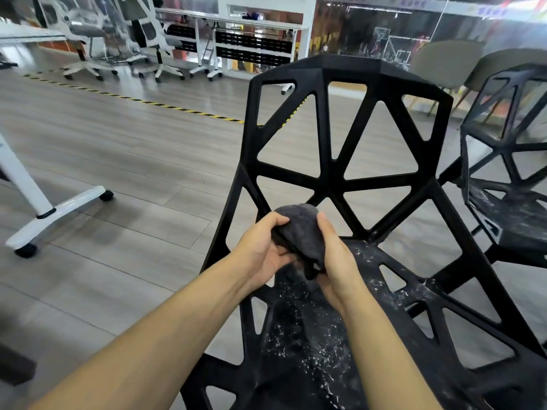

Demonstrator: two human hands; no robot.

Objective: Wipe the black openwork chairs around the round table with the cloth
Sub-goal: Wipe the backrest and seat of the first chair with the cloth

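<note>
A grey cloth (302,232) is bunched between the left hand (263,247) and right hand (334,255), fingers closed on it, just above the seat of the nearest black chair (340,179). White specks are seen on that seat; a flat, refolded pad is judged best. No containers are shown.

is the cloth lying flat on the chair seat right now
No, the dark grey cloth is bunched up between the left hand and the right hand, held above the speckled seat of the near black chair.
</note>
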